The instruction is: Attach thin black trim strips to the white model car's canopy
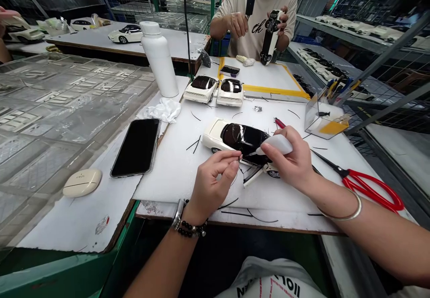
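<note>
A white model car with a black roof [215,133] sits on the white work surface in front of me, its near door [252,178] swung out. My right hand [297,161] is closed around a small white squeeze bottle [280,143], whose thin nozzle points left towards my other fingers. Beside the car's near side, my left hand [213,181] pinches a tiny dark piece between thumb and fingertips; its kind is too small to make out. The nozzle tip is close to that pinch, but I cannot tell whether they touch. The right hand hides part of the car's front.
Red-handled scissors [366,186] lie at the right, below a clear box of tools [324,119]. Two more model cars [199,90] stand behind. A phone [136,148], white bottle [159,61] and earbud case [82,182] are leftward. Across the table, a person [258,16] holds another car.
</note>
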The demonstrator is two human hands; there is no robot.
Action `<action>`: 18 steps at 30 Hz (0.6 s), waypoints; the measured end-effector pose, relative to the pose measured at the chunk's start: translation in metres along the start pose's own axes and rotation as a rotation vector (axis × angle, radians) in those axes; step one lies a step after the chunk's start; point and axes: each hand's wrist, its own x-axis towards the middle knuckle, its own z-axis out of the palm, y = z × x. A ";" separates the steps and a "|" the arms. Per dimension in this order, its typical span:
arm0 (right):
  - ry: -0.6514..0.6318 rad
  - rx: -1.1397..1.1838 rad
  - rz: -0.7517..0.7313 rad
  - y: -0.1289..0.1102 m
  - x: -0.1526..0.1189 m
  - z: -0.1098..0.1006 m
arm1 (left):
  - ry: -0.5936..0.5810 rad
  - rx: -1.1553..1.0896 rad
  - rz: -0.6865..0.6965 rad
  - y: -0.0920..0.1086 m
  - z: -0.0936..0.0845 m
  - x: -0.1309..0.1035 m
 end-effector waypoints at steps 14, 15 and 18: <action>-0.024 -0.015 -0.026 0.001 -0.002 0.002 | -0.005 -0.004 -0.004 0.001 0.000 -0.001; -0.023 -0.017 -0.031 0.001 -0.002 0.002 | -0.005 -0.004 -0.004 0.001 0.000 -0.001; -0.022 -0.024 -0.042 0.001 -0.002 0.002 | -0.008 -0.010 -0.005 0.001 0.000 -0.001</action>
